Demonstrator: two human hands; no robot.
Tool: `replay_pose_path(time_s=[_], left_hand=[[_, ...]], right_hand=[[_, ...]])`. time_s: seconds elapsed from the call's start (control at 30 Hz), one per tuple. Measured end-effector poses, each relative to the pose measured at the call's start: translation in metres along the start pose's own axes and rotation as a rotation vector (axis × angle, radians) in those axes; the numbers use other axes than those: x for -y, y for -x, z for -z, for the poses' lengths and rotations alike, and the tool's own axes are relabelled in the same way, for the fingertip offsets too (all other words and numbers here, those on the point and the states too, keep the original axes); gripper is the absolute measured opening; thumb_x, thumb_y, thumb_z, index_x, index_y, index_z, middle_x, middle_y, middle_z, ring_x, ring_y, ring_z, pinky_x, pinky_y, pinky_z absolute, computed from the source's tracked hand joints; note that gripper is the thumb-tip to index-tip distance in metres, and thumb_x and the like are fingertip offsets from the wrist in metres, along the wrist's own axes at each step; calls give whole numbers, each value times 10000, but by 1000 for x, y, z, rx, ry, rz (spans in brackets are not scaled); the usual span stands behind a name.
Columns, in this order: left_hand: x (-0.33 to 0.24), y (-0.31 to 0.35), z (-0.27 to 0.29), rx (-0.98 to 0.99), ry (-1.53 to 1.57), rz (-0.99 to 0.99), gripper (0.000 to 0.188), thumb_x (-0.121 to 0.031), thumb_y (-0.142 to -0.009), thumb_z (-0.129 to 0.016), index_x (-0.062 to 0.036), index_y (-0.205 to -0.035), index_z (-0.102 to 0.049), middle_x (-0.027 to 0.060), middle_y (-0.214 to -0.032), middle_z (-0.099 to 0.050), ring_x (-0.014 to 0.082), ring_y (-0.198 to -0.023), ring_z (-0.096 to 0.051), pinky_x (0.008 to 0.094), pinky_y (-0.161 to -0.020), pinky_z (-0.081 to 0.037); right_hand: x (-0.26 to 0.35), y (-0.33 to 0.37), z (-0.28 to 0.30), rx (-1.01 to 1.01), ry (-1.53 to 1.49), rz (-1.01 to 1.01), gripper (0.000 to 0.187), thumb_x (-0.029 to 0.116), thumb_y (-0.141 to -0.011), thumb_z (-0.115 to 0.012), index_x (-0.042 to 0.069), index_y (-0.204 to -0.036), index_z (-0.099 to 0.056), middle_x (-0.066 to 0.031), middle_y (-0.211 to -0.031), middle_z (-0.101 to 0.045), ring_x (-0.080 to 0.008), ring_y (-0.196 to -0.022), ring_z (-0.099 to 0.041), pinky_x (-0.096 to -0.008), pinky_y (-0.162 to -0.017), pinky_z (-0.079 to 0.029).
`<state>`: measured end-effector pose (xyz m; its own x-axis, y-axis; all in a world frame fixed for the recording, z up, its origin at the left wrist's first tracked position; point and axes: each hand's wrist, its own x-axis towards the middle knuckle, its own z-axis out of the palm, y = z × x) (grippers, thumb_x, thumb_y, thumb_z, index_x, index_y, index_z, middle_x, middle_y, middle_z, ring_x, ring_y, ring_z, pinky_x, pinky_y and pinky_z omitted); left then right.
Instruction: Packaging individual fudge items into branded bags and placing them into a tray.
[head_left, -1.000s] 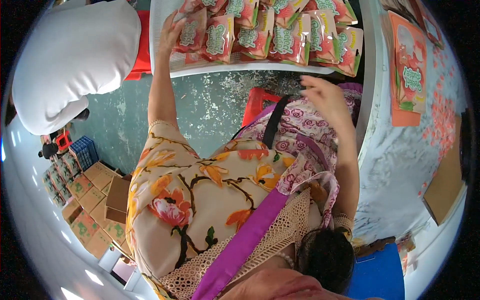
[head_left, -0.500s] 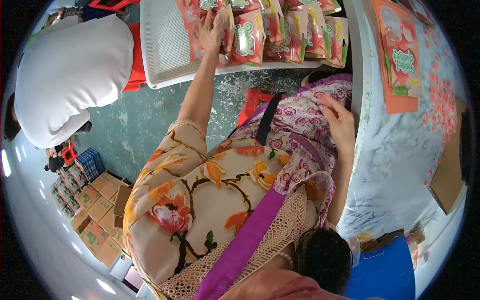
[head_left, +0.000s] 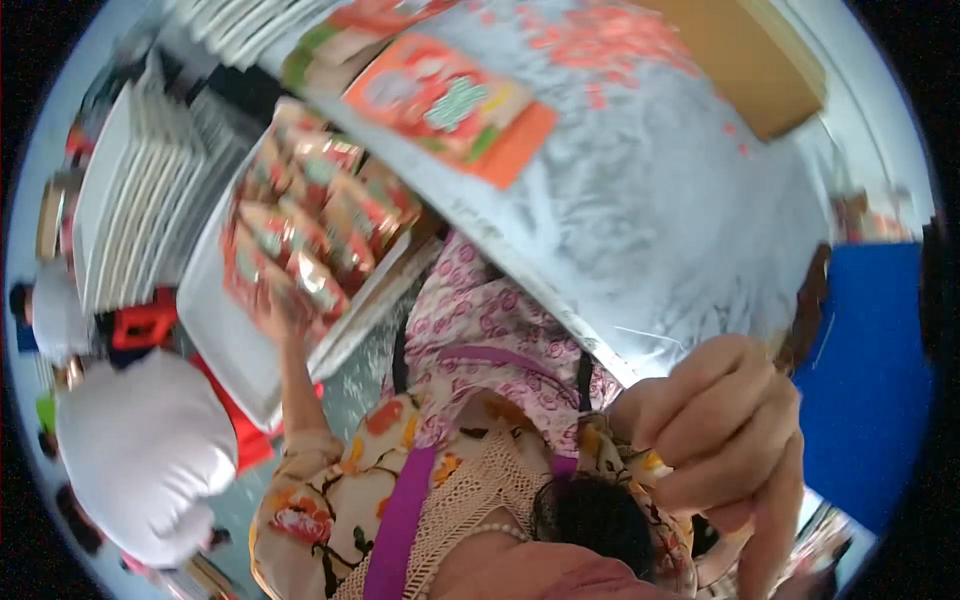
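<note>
My left hand [head_left: 282, 308] reaches to the near left side of a heap of shiny red-and-green food pouches [head_left: 318, 212] in a white plastic tray [head_left: 215, 330]. Its fingers are blurred but look stretched out against the nearest pouches. Raised close to the view at the lower right is my right hand [head_left: 725, 425]. The fingers of that hand are curled in, and whatever they may hold is hidden.
On the right a pale table [head_left: 640, 210] bears an orange-backed pouch [head_left: 450, 105], scattered small pink-red pieces [head_left: 610, 45] and a cardboard piece [head_left: 750, 60]. A blue panel [head_left: 865, 370] stands beyond it. Stacked white trays [head_left: 140, 200] and a person in white [head_left: 145, 450] are at left.
The view has swung, so the tray and table sit turned and further left. My right hand has risen from the apron toward the view and its fingers have curled. My left hand stays at the pouches.
</note>
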<state>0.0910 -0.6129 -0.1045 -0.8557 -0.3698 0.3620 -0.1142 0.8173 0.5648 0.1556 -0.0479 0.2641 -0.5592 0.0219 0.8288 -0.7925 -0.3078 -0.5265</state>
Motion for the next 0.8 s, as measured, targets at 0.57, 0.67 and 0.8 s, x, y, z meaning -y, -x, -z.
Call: replay_pose_path(time_s=[0.57, 0.67, 0.8], left_hand=[[-547, -208, -266, 225, 275, -1109, 355, -159, -853, -612, -100, -1204, -602, 174, -1140, -605, 356, -1053, -553, 441, -910, -439], [-548, -243, -351, 276, 129, -1099, 410, -170, -857, -542, -60, -1252, -535, 246, -1156, -559, 419, -1087, -506, 507, -908, -411], [-521, -279, -410, -68, 91, -1201, 336, -215, -855, -533, -27, -1130, -580, 237, -1042, -571, 411, -1023, -523, 522, -889, -409]], right_hand=[[40, -5, 124, 87, 36, -70, 124, 231, -861, -659, 277, -967, -706, -4, -662, -571, -139, -496, -501, -291, -492, -464], [29, 29, 190, -491, 829, -344, 189, 136, -898, -607, 57, -1057, -671, -90, -784, -641, -143, -632, -575, -261, -609, -501], [-35, 39, 349, -585, 1481, -495, 438, 243, -924, -625, -27, -1266, -576, -148, -1146, -647, -184, -1031, -597, -295, -912, -458]])
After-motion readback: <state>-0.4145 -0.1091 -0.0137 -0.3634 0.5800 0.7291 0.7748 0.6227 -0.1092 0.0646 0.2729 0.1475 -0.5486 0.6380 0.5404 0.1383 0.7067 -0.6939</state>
